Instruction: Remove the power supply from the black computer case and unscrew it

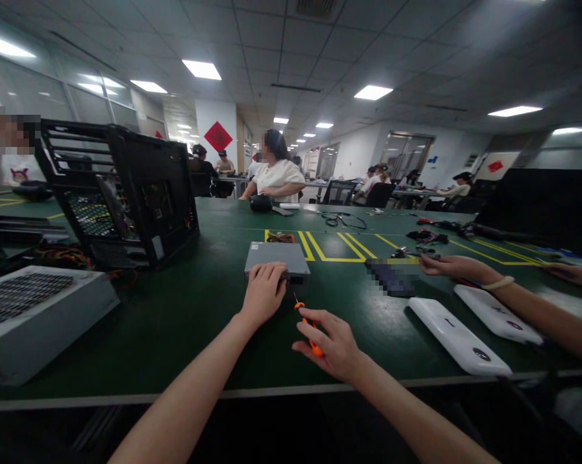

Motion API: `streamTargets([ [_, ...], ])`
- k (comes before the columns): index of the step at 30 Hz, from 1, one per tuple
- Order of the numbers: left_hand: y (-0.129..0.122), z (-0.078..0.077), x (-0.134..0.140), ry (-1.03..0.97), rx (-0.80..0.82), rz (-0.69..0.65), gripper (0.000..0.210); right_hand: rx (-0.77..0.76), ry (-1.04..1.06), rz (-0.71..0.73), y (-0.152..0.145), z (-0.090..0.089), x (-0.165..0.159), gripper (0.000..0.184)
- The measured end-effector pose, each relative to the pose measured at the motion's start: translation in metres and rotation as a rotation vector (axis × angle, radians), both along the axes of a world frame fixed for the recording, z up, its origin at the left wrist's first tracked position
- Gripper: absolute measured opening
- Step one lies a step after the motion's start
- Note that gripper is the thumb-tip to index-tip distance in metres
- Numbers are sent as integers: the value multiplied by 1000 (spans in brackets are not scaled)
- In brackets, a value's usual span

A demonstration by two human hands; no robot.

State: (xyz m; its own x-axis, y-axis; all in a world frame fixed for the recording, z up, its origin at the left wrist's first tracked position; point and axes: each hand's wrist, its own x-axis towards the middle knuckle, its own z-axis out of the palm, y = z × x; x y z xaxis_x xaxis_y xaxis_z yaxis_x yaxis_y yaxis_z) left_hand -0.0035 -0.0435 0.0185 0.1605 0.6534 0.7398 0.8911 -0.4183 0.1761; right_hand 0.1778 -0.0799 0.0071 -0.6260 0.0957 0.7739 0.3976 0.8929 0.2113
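A grey computer power supply (280,252) lies on the green table in front of me, with bundled wires (281,238) behind it. My left hand (264,290) holds it, fingers bent over its top and near face. The power socket (297,280) shows just right of those fingers. Between the thumb and fingers of my right hand (332,345) is a screwdriver (314,335) with an orange handle. Its thin tip points up toward the power supply's near side, seemingly apart from it.
An open black computer case (167,200) stands left, behind a larger power supply (44,322). At right lie a dark blurred-out device (392,277) and two white devices (457,335). Another person's hand (448,265) reaches in there. Loose cables (343,220) lie farther back.
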Motion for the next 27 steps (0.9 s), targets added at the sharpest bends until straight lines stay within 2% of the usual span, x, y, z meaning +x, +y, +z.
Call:
streamTargets([
  [5,1,-1,0,-4,-2,-2,25,-44,-17,1,1,-5,0,18],
  [9,1,-1,0,-7,-4,-2,24,-58,-57,18,3,-9,0,24],
  [15,1,-1,0,-13,-4,3,24,-63,98,-16,3,-5,0,18],
  [18,2,-1,0,-15,-4,7,22,-72,40,-8,1,-4,0,18],
  [22,3,1,1,-2,-20,18,20,-72,-54,-1,-3,-2,-1,28],
  [27,1,4,6,-20,-34,48,20,13,-79,-46,-4,4,-2,23],
])
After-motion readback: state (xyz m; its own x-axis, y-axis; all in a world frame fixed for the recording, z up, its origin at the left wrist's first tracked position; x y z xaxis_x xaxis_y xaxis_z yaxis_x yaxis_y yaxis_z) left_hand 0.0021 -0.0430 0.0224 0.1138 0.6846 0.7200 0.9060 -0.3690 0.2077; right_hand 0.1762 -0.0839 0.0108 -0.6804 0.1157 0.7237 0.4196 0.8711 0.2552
